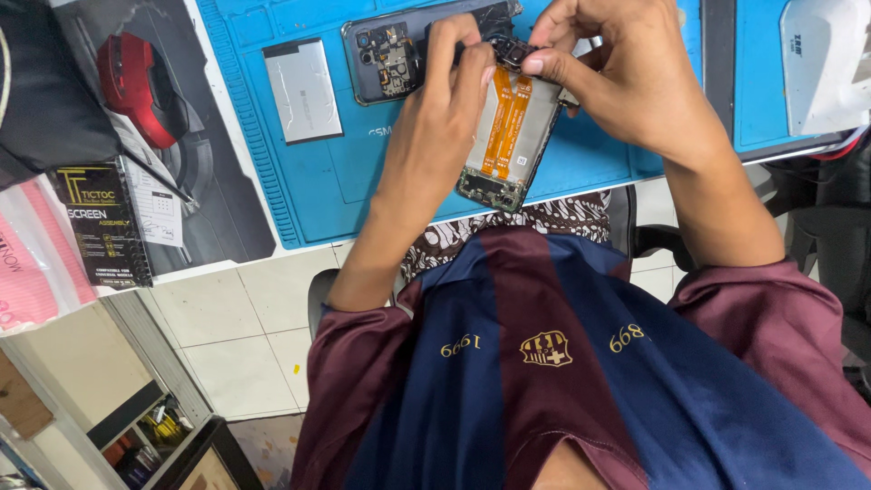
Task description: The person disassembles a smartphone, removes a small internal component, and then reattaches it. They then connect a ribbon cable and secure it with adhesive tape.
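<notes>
We see opened phone frame (508, 136) at bench (318, 195) centre, twelve o'clock from us. Left hand (445, 100) and right hand (608, 73), each grip pinched on small dark part (510, 50) at frame's top. Orange flex ribbons (508, 118) look thin, fragile; hold frame edges.

One head cam, steep look down past chest onto blue mat (299, 195) on surface (227, 213). Close range; hands near top edge, floor (245, 336) bottom left.

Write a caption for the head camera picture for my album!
Two hands, left and right, hold an opened phone frame with orange ribbon cables over a blue repair mat.
</notes>
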